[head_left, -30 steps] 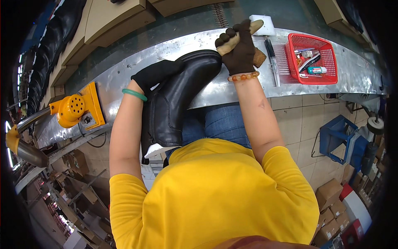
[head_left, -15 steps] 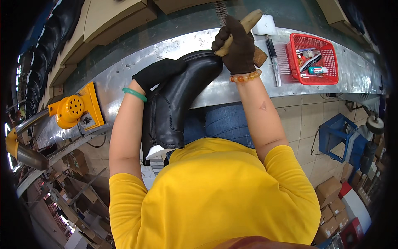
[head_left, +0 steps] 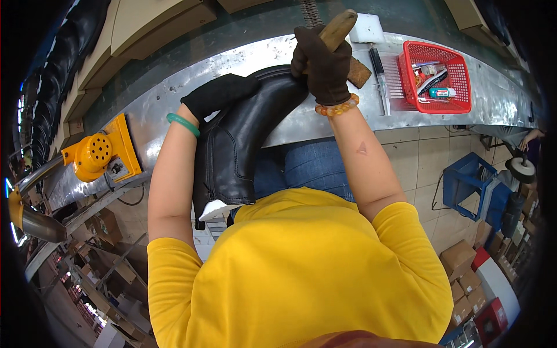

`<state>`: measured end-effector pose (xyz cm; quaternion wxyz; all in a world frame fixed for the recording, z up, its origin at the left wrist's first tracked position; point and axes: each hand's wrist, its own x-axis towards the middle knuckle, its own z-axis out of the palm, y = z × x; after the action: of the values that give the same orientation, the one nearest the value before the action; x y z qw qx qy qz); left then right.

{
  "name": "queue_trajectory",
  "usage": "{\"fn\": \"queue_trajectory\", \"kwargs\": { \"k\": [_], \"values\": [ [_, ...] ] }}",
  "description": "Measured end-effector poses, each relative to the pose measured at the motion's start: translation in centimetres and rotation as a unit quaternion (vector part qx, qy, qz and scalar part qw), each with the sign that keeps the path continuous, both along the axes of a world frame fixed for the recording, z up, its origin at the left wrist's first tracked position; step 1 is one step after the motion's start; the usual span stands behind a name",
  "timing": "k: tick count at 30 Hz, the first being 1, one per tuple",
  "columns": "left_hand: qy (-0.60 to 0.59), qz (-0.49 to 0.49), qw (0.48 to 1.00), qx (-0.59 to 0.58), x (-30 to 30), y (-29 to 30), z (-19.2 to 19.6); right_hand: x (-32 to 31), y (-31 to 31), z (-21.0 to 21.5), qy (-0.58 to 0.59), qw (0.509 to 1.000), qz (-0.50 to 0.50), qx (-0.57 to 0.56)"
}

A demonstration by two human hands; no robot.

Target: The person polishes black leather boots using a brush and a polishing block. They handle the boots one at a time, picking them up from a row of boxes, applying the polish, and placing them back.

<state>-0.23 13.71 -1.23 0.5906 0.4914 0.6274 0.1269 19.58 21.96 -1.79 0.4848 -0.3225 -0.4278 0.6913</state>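
A black leather boot [head_left: 238, 145] lies slantwise from my lap up onto the metal table, with a white strip showing at its lower end. My left hand [head_left: 220, 95], in a black glove, is closed over the boot's upper left side. In its dark brown glove, my right hand [head_left: 326, 66] is wrapped around a smooth, tapered wooden stick [head_left: 340, 28]. The stick's rounded tip rises above the fist, while its lower part is hidden. That fist is right beside the boot's upper right end. A rough brown block [head_left: 360, 73] lies just right of it.
A black-handled knife [head_left: 380, 81] lies beside a red plastic basket [head_left: 438, 108] of small items. Behind is a white block [head_left: 367, 29]. A yellow lamp-like device [head_left: 98, 155] stands at the left, cardboard boxes [head_left: 154, 29] at the back left. A blue metal stand [head_left: 476, 185] is at the right.
My right hand and the stick have moved slightly left and up, and more of the brown block shows. The boot and my left hand have shifted a little left in view.
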Motion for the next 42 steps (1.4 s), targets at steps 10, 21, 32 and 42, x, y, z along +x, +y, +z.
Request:
{"fn": "queue_trajectory", "kwargs": {
  "k": [10, 21, 32, 42],
  "values": [
    [-0.032, 0.055, 0.995, 0.070, -1.4, -1.1, -2.6, -1.0, 1.6, -1.7, 0.201, 0.957, -0.034, -0.207],
    [-0.016, 0.051, 0.999, 0.008, -2.3, -0.5, -3.1, -1.7, 2.7, -2.8, 0.295, 0.907, -0.032, -0.300],
    [-0.045, 0.064, 0.996, 0.037, -1.9, -0.7, -3.2, -1.6, 3.3, -3.8, 0.322, 0.890, -0.031, -0.321],
    [-0.019, 0.039, 0.999, 0.019, -1.4, -0.4, -2.1, -1.5, 1.8, -0.6, 0.120, 0.981, 0.028, -0.148]
  ]
}}
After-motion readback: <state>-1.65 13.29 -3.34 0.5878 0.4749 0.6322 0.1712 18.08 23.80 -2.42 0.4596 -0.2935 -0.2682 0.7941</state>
